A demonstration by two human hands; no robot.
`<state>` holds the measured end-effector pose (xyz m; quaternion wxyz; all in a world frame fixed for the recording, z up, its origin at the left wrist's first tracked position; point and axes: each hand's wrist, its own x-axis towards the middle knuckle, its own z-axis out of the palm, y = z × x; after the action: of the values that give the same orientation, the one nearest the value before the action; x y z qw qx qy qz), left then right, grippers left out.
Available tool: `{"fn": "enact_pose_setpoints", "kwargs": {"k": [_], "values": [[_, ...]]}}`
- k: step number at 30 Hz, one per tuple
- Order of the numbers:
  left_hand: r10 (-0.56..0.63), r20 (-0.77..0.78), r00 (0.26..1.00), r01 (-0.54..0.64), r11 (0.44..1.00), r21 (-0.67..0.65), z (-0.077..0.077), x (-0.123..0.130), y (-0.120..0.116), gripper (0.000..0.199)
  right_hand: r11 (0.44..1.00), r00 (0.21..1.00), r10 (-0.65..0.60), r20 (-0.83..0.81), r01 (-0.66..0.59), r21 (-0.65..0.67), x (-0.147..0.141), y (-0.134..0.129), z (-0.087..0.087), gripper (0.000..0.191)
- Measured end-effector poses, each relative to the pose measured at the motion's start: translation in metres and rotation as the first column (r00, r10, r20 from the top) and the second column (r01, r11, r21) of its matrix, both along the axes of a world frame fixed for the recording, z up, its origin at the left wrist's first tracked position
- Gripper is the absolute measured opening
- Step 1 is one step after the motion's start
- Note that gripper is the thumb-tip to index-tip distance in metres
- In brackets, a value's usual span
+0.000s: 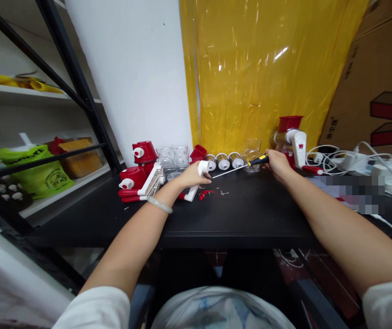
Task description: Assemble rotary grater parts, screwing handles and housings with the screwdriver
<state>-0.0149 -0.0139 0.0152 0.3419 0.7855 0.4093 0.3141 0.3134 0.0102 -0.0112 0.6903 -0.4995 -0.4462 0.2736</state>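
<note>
My right hand [278, 163] is closed round the black-and-yellow handle of a screwdriver [258, 160]. Its long shaft points left, and the tip is close to the fingertips of my left hand [193, 176]. That hand is closed on a white plastic piece with a round end [203, 167]; the rest of it is hidden by the fingers. Under the hand shows a white crank arm [192, 193] with a red grip; whether it joins the held piece I cannot tell. Small red parts [205, 194] and several screws [224, 193] lie on the black table just right of it.
Red housings [144, 151] and white crank handles [152, 180] crowd the left, beside clear plastic parts [172, 155]. Metal drums [222, 161] line the back. An assembled red-and-white rotary grater [299, 144] stands right, near white cables and chargers [353, 160]. A black shelf frame [76, 68] borders the left.
</note>
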Motion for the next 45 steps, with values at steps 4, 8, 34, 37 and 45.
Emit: {"fn": "enact_pose_setpoints", "kwargs": {"k": [4, 8, 34, 37, 45], "values": [[0.006, -0.034, 0.999, -0.006, 1.0, 0.019, -0.001, 0.001, 0.0, 0.052, 1.0, 1.0, 0.012, 0.005, -0.012, 0.02, -0.002, 0.0, 0.0, 0.024], [0.027, -0.035, 0.999, -0.026, 0.999, 0.02, 0.0, 0.003, -0.003, 0.048, 1.0, 1.0, -0.014, -0.004, 0.014, 0.004, -0.004, -0.002, 0.002, 0.023], [0.047, -0.237, 0.97, -0.053, 0.998, -0.019, 0.006, 0.004, -0.015, 0.029, 0.993, 0.992, -0.104, 0.075, 0.107, -0.043, 0.004, 0.002, 0.0, 0.023], [0.054, -0.302, 0.952, -0.063, 0.998, -0.018, 0.009, 0.004, -0.019, 0.03, 0.99, 0.978, -0.113, 0.176, 0.125, -0.057, 0.005, 0.004, -0.006, 0.025], [0.044, -0.278, 0.96, -0.067, 0.995, -0.075, 0.009, 0.004, -0.02, 0.029, 0.986, 0.983, 0.029, 0.18, 0.001, -0.168, -0.004, 0.007, -0.017, 0.025]]}}
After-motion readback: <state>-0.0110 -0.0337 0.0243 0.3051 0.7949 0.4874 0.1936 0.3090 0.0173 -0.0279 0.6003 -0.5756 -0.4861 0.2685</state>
